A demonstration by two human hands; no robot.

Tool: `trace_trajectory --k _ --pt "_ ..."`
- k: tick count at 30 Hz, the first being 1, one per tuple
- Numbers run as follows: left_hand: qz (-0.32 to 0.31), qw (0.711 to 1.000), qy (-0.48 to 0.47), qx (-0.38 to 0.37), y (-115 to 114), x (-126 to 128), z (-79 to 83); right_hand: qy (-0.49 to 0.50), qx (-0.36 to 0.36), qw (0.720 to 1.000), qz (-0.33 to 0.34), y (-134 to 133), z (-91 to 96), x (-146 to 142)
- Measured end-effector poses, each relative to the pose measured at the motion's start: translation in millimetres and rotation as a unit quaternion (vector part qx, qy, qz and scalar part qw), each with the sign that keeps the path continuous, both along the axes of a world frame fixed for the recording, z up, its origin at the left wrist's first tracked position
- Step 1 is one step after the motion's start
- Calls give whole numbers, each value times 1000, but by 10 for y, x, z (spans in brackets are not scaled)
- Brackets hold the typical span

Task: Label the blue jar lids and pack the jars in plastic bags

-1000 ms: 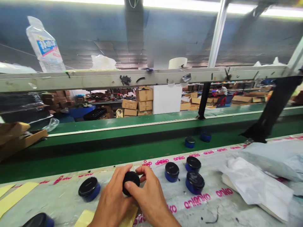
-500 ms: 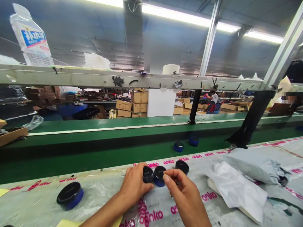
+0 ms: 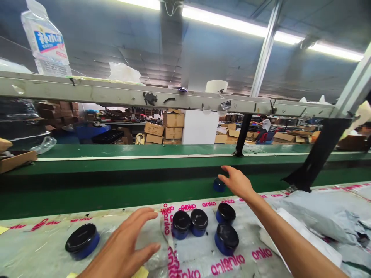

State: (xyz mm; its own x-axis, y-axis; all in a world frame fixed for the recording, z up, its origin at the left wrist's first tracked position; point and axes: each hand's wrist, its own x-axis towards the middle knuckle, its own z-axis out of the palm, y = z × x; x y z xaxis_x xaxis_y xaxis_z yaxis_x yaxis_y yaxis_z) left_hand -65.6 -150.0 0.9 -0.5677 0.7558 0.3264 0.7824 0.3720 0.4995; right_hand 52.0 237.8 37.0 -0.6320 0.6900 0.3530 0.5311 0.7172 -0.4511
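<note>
Several small blue jars with black lids stand in a cluster [image 3: 199, 226] on the plastic-covered worktable [image 3: 43, 247]. My left hand [image 3: 127, 247] hovers open, fingers spread, just left of the cluster and holds nothing. A larger blue jar [image 3: 82, 240] stands further left. My right hand [image 3: 236, 181] reaches out over the green conveyor belt [image 3: 116, 191], its fingers loosely curled above a blue jar [image 3: 218, 185] lying on the belt. Whether it touches that jar is hidden by the hand.
Crumpled grey and white plastic bags [image 3: 313, 216] lie at the right of the table. A metal shelf rail [image 3: 145, 98] crosses overhead with a bag [image 3: 46, 40] on top. A black post [image 3: 319, 154] stands at right. Cardboard boxes [image 3: 165, 131] are stacked beyond the belt.
My left hand has let go of a jar beside the cluster and drawn back to the left. My right hand has left the cluster and reached forward onto the belt.
</note>
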Motion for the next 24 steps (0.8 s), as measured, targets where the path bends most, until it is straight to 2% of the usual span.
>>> trace_trajectory --k 2,5,7,9,10,12,14,16,18,20,22,24 --pt "49 999 15 -10 -304 -68 -69 -46 5 999 19 202 -187 -159" --pt "99 995 21 -25 -712 -72 -147 -98 -2 994 53 342 -424 -287" --pt "118 992 15 -33 -932 -5 -132 -116 -1 991 72 333 -464 -346" --pt "139 990 -1 -37 -1095 83 -62 -120 5 989 83 196 -395 -428" --pt "150 988 -11 -35 -1154 121 -17 -115 8 989 94 58 -328 -474" --pt "164 986 -33 -24 -1232 169 63 -83 7 987 136 -385 -167 -544" --pt "166 985 -50 -20 -1272 190 99 -44 -6 976 215 -1013 -27 -565" --pt "173 983 -43 -35 -1291 209 79 -33 -10 957 289 -1702 26 -560" --pt "197 978 -20 -69 -1310 249 15 -52 -4 932 358 -2297 -33 -578" --pt "228 968 -7 -104 -1347 311 -72 -78 -1 914 397 -2697 -177 -631" --pt "245 963 -9 -113 -1403 374 -166 -97 -2 908 408 -2890 -340 -697" --pt "250 963 -31 -93 -1463 415 -248 -95 -7 905 415 -2940 -456 -743"
